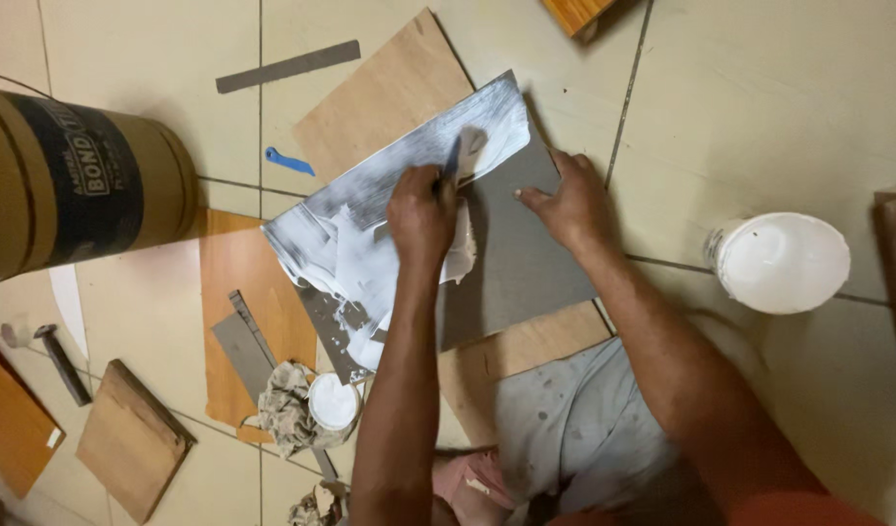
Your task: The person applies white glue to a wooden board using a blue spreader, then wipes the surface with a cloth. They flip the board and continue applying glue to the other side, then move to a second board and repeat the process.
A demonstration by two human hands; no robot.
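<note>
A grey laminate sheet [526,263] lies on a plywood board [389,97] on the tiled floor. White adhesive [355,258] is smeared over its left half. My left hand [423,219] is closed on a flat spreader [459,156], whose blade rests on the sheet's upper part in the white smear. My right hand [565,200] lies on the bare grey part of the sheet near its right edge, fingers spread and pressing down.
A white tub of adhesive [781,261] stands to the right. A big tan drum [68,180] is at the left. A small white cup [333,401] in a rag, a hammer [60,360], a wooden block [131,438], grey strips [287,66] and a brown board [235,282] lie around.
</note>
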